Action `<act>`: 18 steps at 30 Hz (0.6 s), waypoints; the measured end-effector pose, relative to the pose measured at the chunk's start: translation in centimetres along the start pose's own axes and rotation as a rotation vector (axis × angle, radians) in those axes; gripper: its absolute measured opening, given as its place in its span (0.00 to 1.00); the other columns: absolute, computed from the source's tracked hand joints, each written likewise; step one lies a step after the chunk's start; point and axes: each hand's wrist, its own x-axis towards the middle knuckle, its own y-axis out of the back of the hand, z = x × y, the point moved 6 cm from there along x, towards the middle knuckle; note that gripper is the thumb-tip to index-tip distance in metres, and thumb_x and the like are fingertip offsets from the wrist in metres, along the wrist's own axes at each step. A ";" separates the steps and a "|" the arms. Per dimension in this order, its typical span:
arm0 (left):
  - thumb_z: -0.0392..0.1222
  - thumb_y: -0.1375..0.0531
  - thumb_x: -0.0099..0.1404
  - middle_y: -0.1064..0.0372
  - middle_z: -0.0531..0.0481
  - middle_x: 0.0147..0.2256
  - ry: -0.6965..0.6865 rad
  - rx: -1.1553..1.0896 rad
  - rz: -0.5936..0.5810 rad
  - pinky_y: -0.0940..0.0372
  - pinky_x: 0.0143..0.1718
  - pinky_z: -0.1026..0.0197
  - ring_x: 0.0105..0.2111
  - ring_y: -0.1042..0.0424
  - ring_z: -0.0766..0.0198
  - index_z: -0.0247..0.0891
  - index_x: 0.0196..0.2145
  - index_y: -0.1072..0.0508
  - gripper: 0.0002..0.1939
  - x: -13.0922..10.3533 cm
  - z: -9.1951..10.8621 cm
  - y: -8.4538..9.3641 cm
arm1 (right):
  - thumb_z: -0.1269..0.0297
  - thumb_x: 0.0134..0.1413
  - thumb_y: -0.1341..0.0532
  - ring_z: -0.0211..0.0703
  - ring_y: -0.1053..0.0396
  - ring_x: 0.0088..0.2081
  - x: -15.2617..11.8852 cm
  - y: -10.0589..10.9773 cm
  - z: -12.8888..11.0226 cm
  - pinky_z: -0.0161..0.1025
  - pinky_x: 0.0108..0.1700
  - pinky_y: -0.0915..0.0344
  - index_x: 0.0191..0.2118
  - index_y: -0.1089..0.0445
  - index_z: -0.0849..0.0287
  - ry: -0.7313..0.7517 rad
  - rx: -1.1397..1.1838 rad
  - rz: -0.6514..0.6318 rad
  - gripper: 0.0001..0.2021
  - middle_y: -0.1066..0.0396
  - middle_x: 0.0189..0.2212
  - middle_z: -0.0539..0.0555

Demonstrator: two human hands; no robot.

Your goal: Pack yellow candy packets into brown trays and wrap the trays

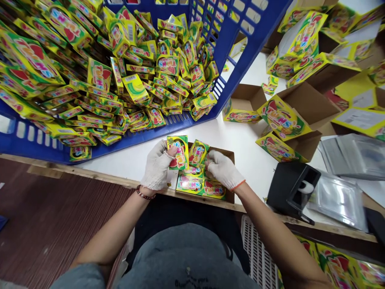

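My left hand, in a white knit glove, grips a small yellow-green candy box marked "TWINS", thumb across its front. It is held over the left side of an open brown carton. My right hand, gloved too, is at the carton's right side with curled fingers against the edge of a second, tilted candy box. Its fingertips are partly hidden. Several more candy boxes lie flat in the near part of the carton.
A large blue plastic basket heaped with candy boxes fills the left and back. To the right stand open printed cartons, a black tape dispenser and clear plastic sleeves. The white table's wooden edge runs before my body.
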 end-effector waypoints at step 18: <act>0.51 0.31 0.58 0.23 0.47 0.39 0.056 -0.075 -0.060 0.30 0.35 0.63 0.33 0.25 0.64 0.36 0.44 0.25 0.21 -0.3 0.1 -0.2 | 0.70 0.57 0.43 0.52 0.33 0.42 0.9 0.4 -6.4 0.45 0.40 0.48 0.54 0.33 0.62 0.606 -0.978 -0.127 0.19 0.29 0.46 0.63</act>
